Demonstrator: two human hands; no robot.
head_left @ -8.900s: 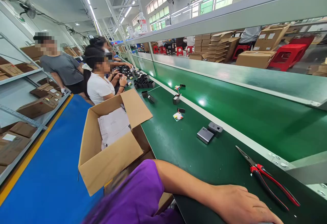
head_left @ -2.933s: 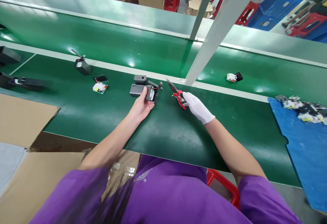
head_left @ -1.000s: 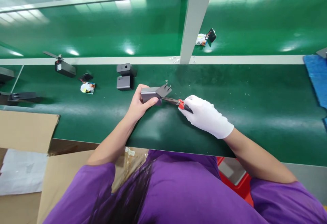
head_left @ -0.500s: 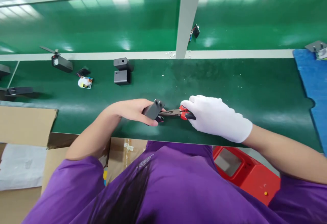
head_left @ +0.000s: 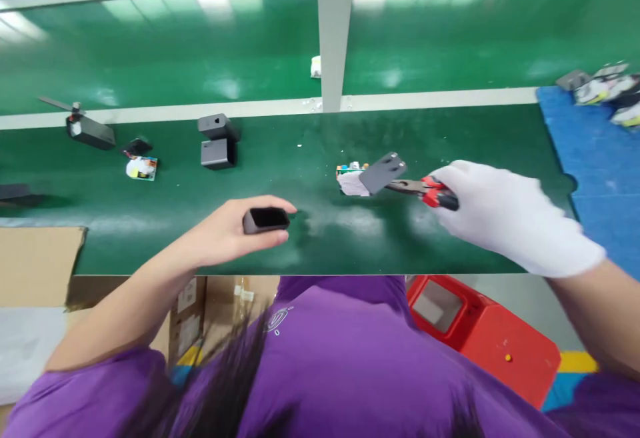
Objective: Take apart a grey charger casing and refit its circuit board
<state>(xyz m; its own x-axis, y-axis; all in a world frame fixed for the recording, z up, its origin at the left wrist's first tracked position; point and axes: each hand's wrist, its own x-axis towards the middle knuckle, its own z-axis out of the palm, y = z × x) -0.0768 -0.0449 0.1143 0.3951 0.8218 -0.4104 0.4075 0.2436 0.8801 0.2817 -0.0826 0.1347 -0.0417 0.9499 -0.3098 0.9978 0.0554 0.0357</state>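
Note:
My bare left hand (head_left: 230, 231) is closed around a dark, hollow adapter housing (head_left: 251, 222), its open end facing up toward me. In my white-gloved right hand (head_left: 505, 211) is a pair of red-and-black long-nose pliers (head_left: 431, 193). The plier jaws meet the edge of a grey end plate with pins (head_left: 384, 173). Attached to or just beside that plate is a circuit board (head_left: 351, 181) with a white covering and small coloured parts. The plate and board are held out to the right, apart from the housing.
Two dark adapter blocks (head_left: 218, 153) stand on the green bench (head_left: 300, 251). To the left lie a small circuit board (head_left: 143, 168) and an opened housing (head_left: 91, 131). More boards (head_left: 603, 88) rest on a blue mat (head_left: 590, 151). Cardboard (head_left: 40, 261) and a red machine (head_left: 500, 345) are below.
The end plate and circuit board have come out of the housing and moved right with the pliers. My left hand, still holding the housing, has shifted left. The view has turned slightly right.

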